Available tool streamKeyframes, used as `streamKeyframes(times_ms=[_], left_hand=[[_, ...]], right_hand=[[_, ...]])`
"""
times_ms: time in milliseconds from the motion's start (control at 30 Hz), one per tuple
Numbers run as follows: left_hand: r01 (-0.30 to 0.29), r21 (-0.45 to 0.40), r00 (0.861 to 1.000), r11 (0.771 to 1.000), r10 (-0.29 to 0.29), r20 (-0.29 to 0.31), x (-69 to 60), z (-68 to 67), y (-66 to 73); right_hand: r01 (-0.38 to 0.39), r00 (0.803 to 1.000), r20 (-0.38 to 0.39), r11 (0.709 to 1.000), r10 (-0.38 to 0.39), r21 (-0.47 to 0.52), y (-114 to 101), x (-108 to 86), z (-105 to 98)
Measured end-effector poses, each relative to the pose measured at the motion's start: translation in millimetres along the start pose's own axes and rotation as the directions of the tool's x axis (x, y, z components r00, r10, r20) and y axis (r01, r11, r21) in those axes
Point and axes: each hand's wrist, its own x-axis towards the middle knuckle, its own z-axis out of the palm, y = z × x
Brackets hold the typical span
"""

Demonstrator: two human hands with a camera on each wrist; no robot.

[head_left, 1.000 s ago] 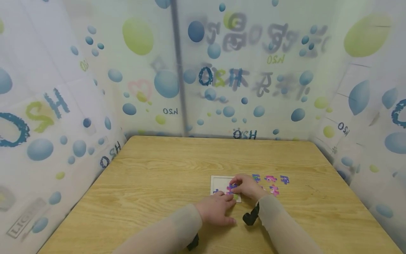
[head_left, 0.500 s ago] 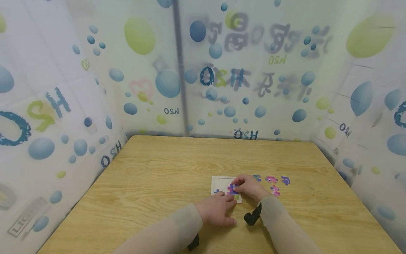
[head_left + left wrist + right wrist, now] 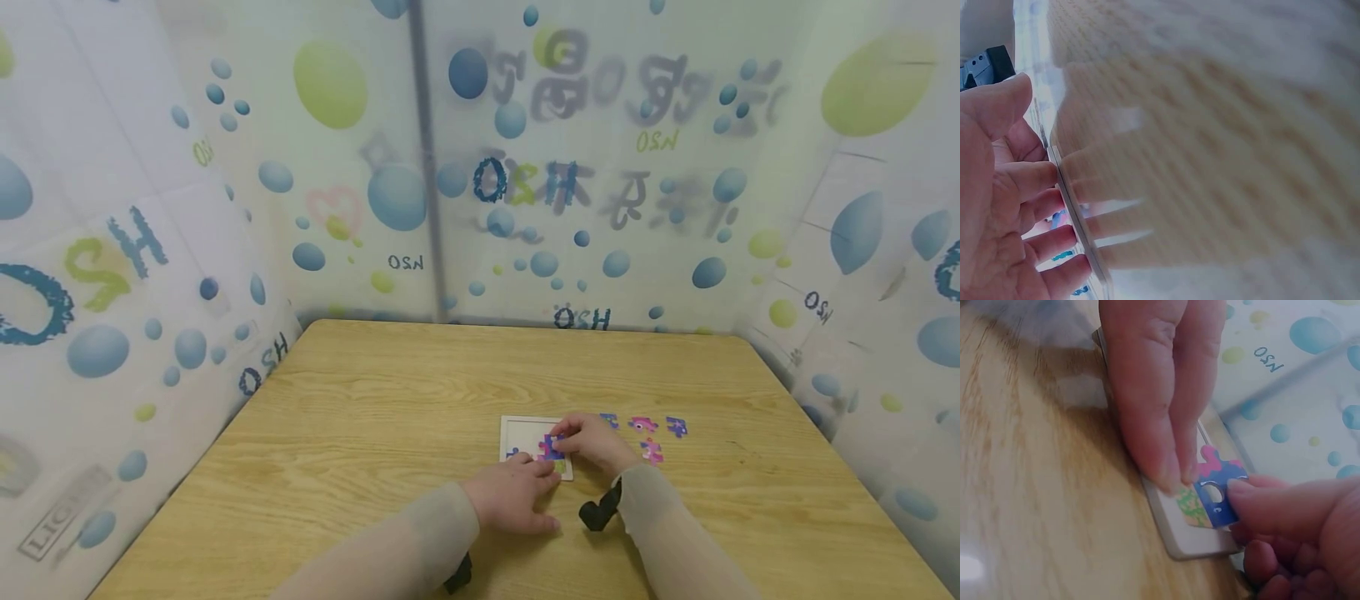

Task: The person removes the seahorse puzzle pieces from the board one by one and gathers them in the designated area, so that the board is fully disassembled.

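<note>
A small white puzzle tray (image 3: pixel 525 418) lies on the wooden table, partly covered by both hands. Several colourful jigsaw pieces lie in its nearer part. My left hand (image 3: pixel 510 496) rests its extended fingertips over the tray's near edge and the pieces there. In the right wrist view, those fingertips touch a green and yellow piece (image 3: pixel 1192 506). My right hand (image 3: pixel 596 442) pinches a blue and pink puzzle piece (image 3: pixel 1221 515) at the tray's right side. Its thumb lies on top, with the other fingers partly hidden. The left wrist view shows my left fingers along the tray edge (image 3: pixel 1075 215).
Several loose puzzle pieces lie right of the tray, among them a pink one (image 3: pixel 642 425), a purple one (image 3: pixel 677 427) and a lower pink one (image 3: pixel 651 452). A patterned curtain (image 3: pixel 480 283) stands behind the wooden table (image 3: pixel 375 400).
The right hand stays at the tray's right side, its thumb and finger shifting slightly with the blue and pink piece. The left hand holds its place. The head view has moved slightly.
</note>
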Motion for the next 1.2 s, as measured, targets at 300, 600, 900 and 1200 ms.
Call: streamKeyframes(times_ms=[300, 600, 900, 1200], left_hand=[[0.002, -0.013, 1.0, 1.0, -0.002, 0.003, 0.7, 1.3, -1.7], [0.004, -0.018, 1.0, 1.0, -0.004, 0.008, 1.0, 1.3, -2.5], [0.001, -0.012, 1.0, 1.0, -0.001, 0.011, 2.5, 3.2, -2.7], [0.012, -0.008, 1.0, 1.0, -0.012, 0.017, 2.9, 3.8, -2.3]], right_hand=[[-0.013, 1.0, -0.004, 0.996, 0.013, 0.087, -2.3, -1.8, -0.3], [-0.033, 0.999, 0.027, 0.978, 0.028, 0.206, -1.6, 1.6, -5.1], [0.005, 0.998, 0.057, 0.977, -0.018, 0.212, -4.9, -2.8, -19.9], [0.007, 0.998, 0.058, 0.991, -0.014, 0.132, 2.8, -7.2, -47.1]])
